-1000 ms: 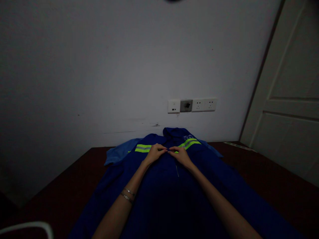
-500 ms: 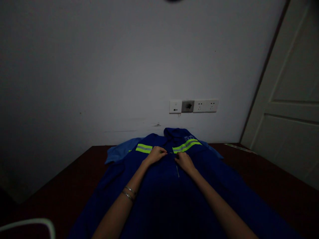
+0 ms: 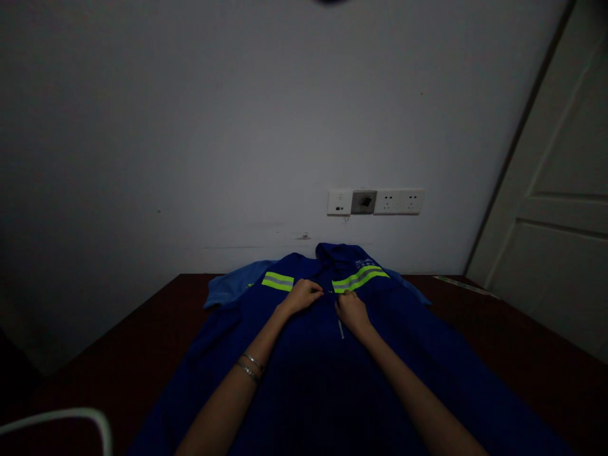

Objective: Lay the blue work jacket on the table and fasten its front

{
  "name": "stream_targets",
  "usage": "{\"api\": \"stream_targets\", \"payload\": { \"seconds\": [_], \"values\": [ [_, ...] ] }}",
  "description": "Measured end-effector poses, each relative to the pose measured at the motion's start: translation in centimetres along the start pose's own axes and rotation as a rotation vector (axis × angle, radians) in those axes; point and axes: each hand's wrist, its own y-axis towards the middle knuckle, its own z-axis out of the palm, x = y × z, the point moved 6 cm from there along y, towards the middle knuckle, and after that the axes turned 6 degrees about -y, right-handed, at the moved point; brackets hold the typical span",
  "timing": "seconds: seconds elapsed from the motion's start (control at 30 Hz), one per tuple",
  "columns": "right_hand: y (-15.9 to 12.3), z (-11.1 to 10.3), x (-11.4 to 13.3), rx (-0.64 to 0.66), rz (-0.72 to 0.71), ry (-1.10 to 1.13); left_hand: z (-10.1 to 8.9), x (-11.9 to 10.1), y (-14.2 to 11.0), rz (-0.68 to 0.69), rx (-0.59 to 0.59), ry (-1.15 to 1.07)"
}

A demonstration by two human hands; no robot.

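Note:
A dark blue work jacket [image 3: 294, 367] with yellow-green and grey reflective strips lies spread out, its collar towards the wall. My left hand [image 3: 303, 296] pinches the jacket's front edge just below the left strip. Close beside it, my right hand [image 3: 352, 310] is closed on the opposite front edge, under the right strip. A thin pale strip [image 3: 341, 329], possibly part of the zip, shows below my right fingers. Beneath the jacket, a lighter blue garment [image 3: 235, 285] sticks out at both shoulders. Dim light hides detail between my fingertips.
The jacket rests on a dark red tabletop [image 3: 166, 304] against a pale wall [image 3: 213, 126]. Sockets and switches [image 3: 375, 202] sit low on the wall. At right stands a panelled door [image 3: 560, 253], with a flat strip [image 3: 465, 286] near it. A white curved tube [image 3: 71, 415] shows lower left.
The whole view has shifted slightly, so things appear a little further right. Both hands stay at the jacket's front edges, with the left fingertips slightly nearer the middle.

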Motion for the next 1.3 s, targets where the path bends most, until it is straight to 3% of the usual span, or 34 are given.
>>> {"api": "stream_targets", "payload": {
  "seconds": [0.27, 0.5, 0.67, 0.93, 1.3],
  "values": [
    [0.8, -0.1, -1.8, 0.048, 0.136, 0.194, 0.1, 0.0, 0.0, 0.025, -0.016, -0.036],
    [2.2, -1.2, -3.7, -0.091, 0.203, 0.718, 0.1, -0.6, -0.1, 0.077, -0.068, -0.015],
    [3.3, -0.6, -4.5, -0.051, 0.232, 1.033, 0.1, -1.1, -0.3, 0.066, -0.122, 0.043],
    [3.2, 0.7, -4.1, 0.067, 0.280, 1.197, 0.8, -0.8, -0.4, -0.035, -0.262, 0.074],
    [3.3, -1.1, -3.0, 0.055, 0.081, 1.099, 1.2, -1.0, -0.4, -0.059, -0.243, 0.106]
  ]
}}
